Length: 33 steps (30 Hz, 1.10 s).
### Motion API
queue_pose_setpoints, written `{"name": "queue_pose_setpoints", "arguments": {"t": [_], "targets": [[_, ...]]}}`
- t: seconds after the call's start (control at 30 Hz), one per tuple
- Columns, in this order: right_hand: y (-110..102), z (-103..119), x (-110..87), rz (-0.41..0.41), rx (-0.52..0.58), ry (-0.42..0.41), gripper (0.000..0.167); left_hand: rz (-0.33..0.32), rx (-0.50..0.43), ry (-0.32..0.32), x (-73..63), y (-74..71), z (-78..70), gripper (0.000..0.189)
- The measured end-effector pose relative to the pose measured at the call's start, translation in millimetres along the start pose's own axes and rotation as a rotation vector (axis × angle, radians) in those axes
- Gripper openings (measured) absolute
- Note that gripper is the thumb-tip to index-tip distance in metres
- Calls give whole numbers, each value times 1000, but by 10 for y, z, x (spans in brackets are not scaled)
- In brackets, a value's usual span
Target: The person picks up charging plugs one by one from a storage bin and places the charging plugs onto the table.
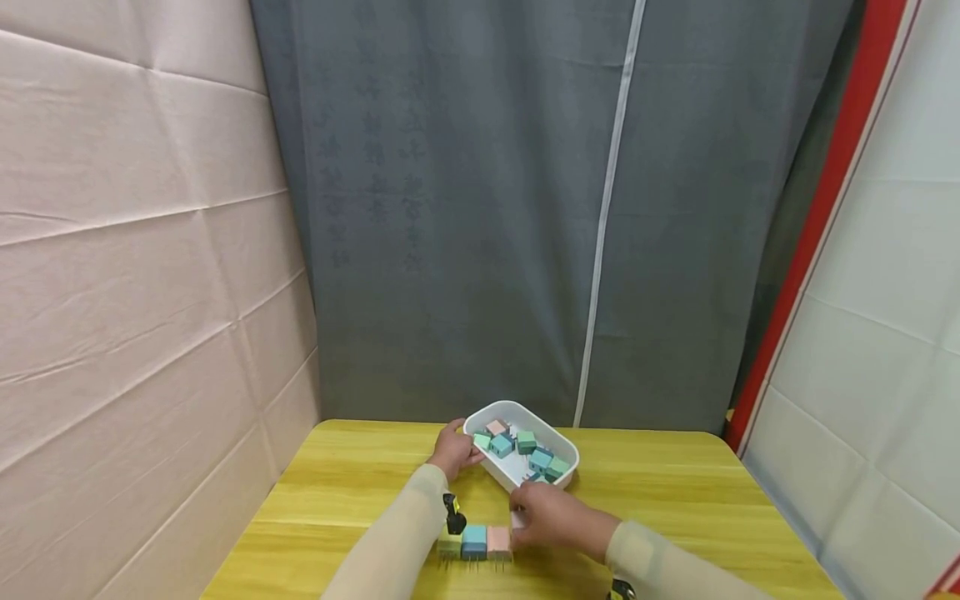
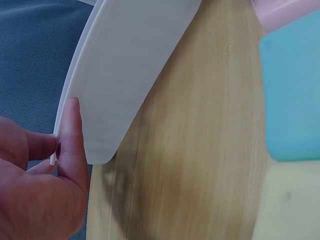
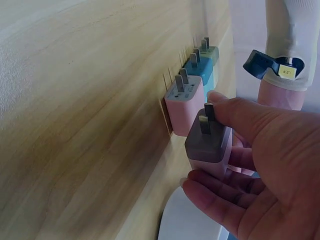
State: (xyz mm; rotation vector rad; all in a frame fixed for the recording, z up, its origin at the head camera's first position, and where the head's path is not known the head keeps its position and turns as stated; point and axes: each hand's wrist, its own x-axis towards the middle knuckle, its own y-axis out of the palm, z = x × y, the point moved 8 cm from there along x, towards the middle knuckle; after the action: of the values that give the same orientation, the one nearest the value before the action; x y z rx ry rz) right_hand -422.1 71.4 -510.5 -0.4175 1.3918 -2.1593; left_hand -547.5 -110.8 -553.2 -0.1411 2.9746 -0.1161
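My left hand (image 1: 452, 450) pinches the rim of a white plastic bin (image 2: 130, 60) at its left end. Inside the bin lie several small charger plugs in green, blue and pink (image 1: 526, 442). Between thumb and fingers, my right hand (image 3: 265, 160) holds a two-pronged charger plug (image 3: 209, 137), prongs toward the right wrist camera, its top dark and its lower part pinkish. Close beside it stands a row of a pink charger plug (image 1: 498, 540), a blue charger plug (image 1: 474, 540) and a yellow charger plug (image 1: 450, 545), their prongs facing the table's near side.
Everything is on a yellow wood-grain table (image 1: 667, 517). A grey curtain (image 1: 465, 208) hangs behind its far edge. Pale cloth walls (image 1: 150, 292) flank both sides, with a red strip (image 1: 817, 217) on the right.
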Motion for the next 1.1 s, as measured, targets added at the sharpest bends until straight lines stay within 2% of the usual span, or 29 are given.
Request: {"name": "queue_pose_setpoints", "arguments": {"t": [0.3, 0.53, 1.1], "targets": [[78, -11, 1, 9, -13, 7, 35, -7, 2, -4, -9, -3, -7, 66], [90, 24, -16, -3, -41, -32, 37, -8, -3, -10, -15, -1, -17, 67], [254, -79, -7, 28, -31, 25, 36, -6, -14, -6, -26, -5, -25, 65]]}}
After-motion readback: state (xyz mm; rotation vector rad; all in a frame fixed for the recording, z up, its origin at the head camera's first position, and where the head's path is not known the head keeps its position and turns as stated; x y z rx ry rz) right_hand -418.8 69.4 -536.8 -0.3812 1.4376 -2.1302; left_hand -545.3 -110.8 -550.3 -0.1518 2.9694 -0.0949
